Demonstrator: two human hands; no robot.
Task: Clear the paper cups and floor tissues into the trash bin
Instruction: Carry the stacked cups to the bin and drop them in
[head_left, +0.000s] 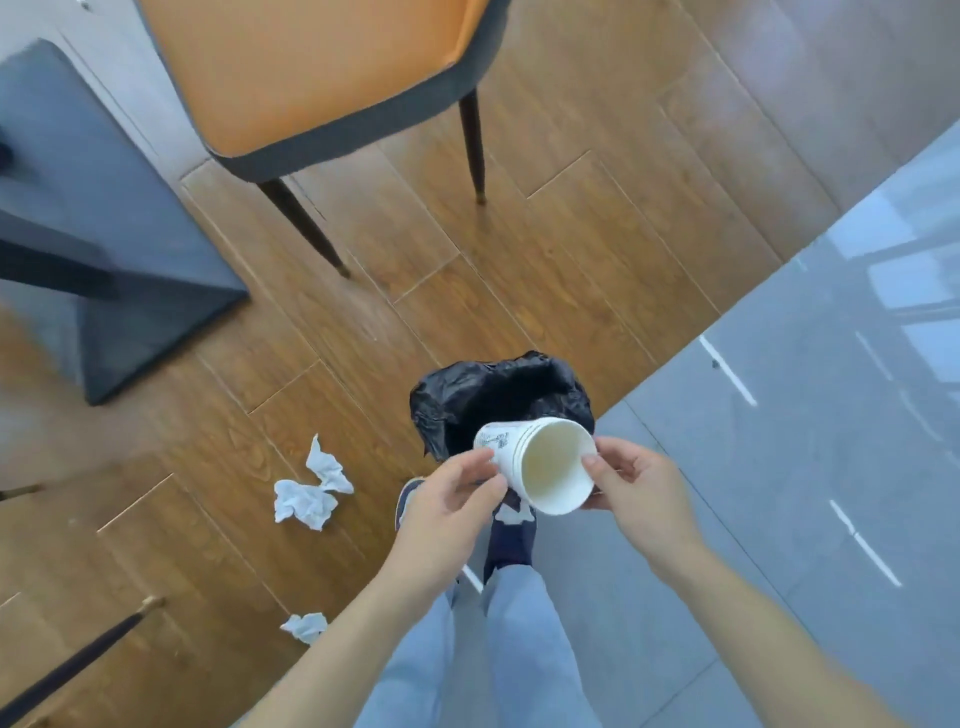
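Note:
A white paper cup (540, 462) with a small dark print lies tilted on its side between both hands, its open mouth facing me. My left hand (449, 501) pinches its base end and my right hand (631, 480) grips its rim. The cup hangs just above the near edge of the trash bin (498, 395), which is lined with a black bag. A large crumpled white tissue (311, 493) lies on the wood floor left of the bin. A smaller tissue (305, 626) lies nearer to me.
An orange chair (322, 78) with dark legs stands beyond the bin. A dark table base (119, 249) is at the left, and another chair leg (72, 665) crosses the lower left. Grey tile floor (805, 415) lies to the right. My legs and feet are below the cup.

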